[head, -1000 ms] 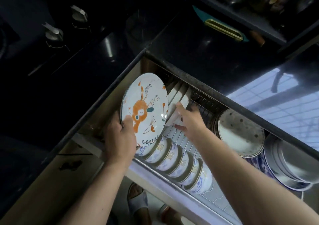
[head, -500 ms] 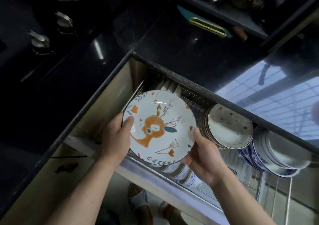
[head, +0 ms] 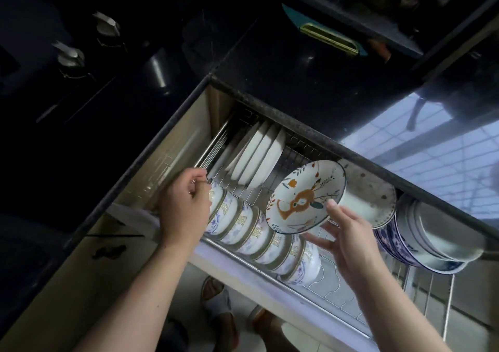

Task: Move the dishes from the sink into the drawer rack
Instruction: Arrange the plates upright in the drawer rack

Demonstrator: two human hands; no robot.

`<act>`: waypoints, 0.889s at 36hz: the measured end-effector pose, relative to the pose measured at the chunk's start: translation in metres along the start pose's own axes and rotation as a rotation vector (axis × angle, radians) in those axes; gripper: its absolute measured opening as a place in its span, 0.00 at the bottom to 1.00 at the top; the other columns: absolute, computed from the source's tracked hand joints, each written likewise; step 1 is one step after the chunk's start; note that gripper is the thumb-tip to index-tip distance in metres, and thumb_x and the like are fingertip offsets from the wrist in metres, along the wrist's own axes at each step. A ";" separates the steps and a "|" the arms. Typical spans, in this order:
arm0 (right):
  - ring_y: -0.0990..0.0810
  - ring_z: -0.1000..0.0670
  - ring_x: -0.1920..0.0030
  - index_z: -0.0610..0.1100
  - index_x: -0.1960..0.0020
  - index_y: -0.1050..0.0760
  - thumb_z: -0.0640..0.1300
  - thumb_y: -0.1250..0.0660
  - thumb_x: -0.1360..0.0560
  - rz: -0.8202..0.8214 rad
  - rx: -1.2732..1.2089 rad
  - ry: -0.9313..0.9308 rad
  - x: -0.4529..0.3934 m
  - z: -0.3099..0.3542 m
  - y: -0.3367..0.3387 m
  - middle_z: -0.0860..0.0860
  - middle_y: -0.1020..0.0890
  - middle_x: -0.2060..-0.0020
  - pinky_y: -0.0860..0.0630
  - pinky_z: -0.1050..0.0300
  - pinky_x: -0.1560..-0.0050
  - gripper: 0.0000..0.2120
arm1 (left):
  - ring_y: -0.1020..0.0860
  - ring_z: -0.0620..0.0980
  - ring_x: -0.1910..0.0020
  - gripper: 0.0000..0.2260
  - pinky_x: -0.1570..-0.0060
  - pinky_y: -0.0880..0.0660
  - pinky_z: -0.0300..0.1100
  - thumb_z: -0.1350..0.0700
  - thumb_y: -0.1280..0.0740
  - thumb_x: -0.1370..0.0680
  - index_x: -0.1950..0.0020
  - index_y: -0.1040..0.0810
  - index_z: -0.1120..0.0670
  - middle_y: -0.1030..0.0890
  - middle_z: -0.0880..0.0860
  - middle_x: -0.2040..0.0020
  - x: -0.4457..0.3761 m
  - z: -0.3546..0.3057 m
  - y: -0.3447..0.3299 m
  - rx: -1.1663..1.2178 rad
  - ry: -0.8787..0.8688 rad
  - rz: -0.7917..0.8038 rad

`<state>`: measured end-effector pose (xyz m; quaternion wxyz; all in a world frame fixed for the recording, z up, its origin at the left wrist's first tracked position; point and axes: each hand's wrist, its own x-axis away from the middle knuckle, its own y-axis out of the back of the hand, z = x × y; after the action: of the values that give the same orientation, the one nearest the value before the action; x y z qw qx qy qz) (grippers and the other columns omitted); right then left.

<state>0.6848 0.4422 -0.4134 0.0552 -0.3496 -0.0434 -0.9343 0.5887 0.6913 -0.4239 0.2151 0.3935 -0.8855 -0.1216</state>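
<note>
A white plate [head: 305, 197] painted with an orange deer hovers tilted over the open drawer rack [head: 337, 289]. My right hand [head: 348, 232] holds it alone, thumb on the near rim and fingers spread underneath. The plate sits between the upright white plates [head: 256, 157] and the speckled plates [head: 370, 197]. My left hand [head: 183, 205] is at the rack's left end, fingers curled at the wire rail [head: 213, 146] just above the first bowl.
A row of gold-trimmed bowls [head: 259, 232] stands on edge along the rack's front. Blue-and-white bowls [head: 432, 241] are stacked at the right. Black countertop [head: 297, 87] and stove knobs [head: 70, 57] lie beyond the drawer. Slippered feet [head: 216, 300] show below.
My left hand let go of the deer plate and moved left to the rack's rail. My right hand carried the plate right and tilted it, now holding it alone.
</note>
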 end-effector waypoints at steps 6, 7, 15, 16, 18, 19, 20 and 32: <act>0.17 0.43 0.42 0.39 0.43 0.20 0.47 0.32 0.19 -0.089 0.073 0.003 -0.032 -0.003 -0.042 0.44 0.16 0.44 0.15 0.40 0.52 0.12 | 0.15 0.49 0.58 0.13 0.57 0.17 0.58 0.55 0.39 0.25 0.47 0.18 0.51 0.16 0.46 0.59 -0.002 0.005 -0.001 -0.012 -0.032 -0.019; 0.16 0.44 0.47 0.39 0.43 0.21 0.47 0.31 0.19 -0.112 0.115 0.010 -0.036 -0.002 -0.050 0.45 0.16 0.48 0.15 0.40 0.52 0.11 | 0.16 0.50 0.58 0.13 0.57 0.17 0.58 0.55 0.39 0.26 0.47 0.18 0.51 0.16 0.46 0.59 -0.002 0.006 -0.002 -0.018 -0.039 -0.021; 0.16 0.46 0.60 0.50 0.58 0.23 0.52 0.29 0.23 -0.169 0.310 0.126 -0.075 -0.006 -0.091 0.47 0.16 0.59 0.15 0.39 0.54 0.08 | 0.17 0.53 0.52 0.14 0.53 0.18 0.56 0.48 0.43 0.27 0.47 0.22 0.42 0.17 0.46 0.52 -0.007 0.021 -0.006 -0.073 -0.139 -0.011; 0.16 0.45 0.59 0.49 0.58 0.22 0.54 0.28 0.25 -0.180 0.332 0.135 -0.081 -0.008 -0.094 0.47 0.16 0.59 0.16 0.38 0.54 0.10 | 0.17 0.52 0.51 0.13 0.53 0.18 0.56 0.49 0.42 0.27 0.47 0.21 0.42 0.17 0.46 0.52 -0.007 0.022 -0.007 -0.067 -0.140 -0.015; 0.16 0.45 0.56 0.48 0.56 0.21 0.62 0.29 0.33 -0.198 0.353 0.126 -0.097 -0.013 -0.099 0.46 0.17 0.57 0.16 0.39 0.53 0.18 | 0.17 0.51 0.50 0.13 0.53 0.17 0.57 0.51 0.42 0.27 0.48 0.20 0.45 0.17 0.45 0.51 -0.009 0.025 -0.007 -0.056 -0.133 -0.019; 0.17 0.45 0.54 0.47 0.55 0.21 0.66 0.30 0.36 -0.202 0.354 0.113 -0.106 -0.016 -0.100 0.45 0.18 0.54 0.16 0.40 0.52 0.24 | 0.17 0.50 0.50 0.13 0.54 0.17 0.57 0.52 0.41 0.26 0.48 0.20 0.46 0.18 0.44 0.51 -0.009 0.025 -0.008 -0.049 -0.129 -0.019; 0.18 0.44 0.53 0.47 0.54 0.22 0.69 0.31 0.39 -0.199 0.354 0.108 -0.116 -0.019 -0.099 0.44 0.19 0.52 0.16 0.40 0.51 0.27 | 0.17 0.50 0.50 0.13 0.54 0.17 0.57 0.52 0.41 0.26 0.48 0.19 0.46 0.18 0.43 0.51 -0.009 0.026 -0.008 -0.042 -0.125 -0.020; 0.17 0.45 0.46 0.51 0.39 0.25 0.75 0.29 0.42 -0.133 0.323 0.103 -0.168 -0.047 -0.101 0.50 0.21 0.43 0.17 0.42 0.47 0.40 | 0.17 0.51 0.50 0.12 0.55 0.17 0.58 0.50 0.42 0.28 0.50 0.21 0.43 0.18 0.42 0.54 -0.013 0.033 -0.010 -0.016 -0.139 -0.002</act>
<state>0.7669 0.5492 -0.5638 0.0510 -0.2841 -0.2132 -0.9334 0.5867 0.6959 -0.4602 0.1562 0.3832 -0.8970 -0.1556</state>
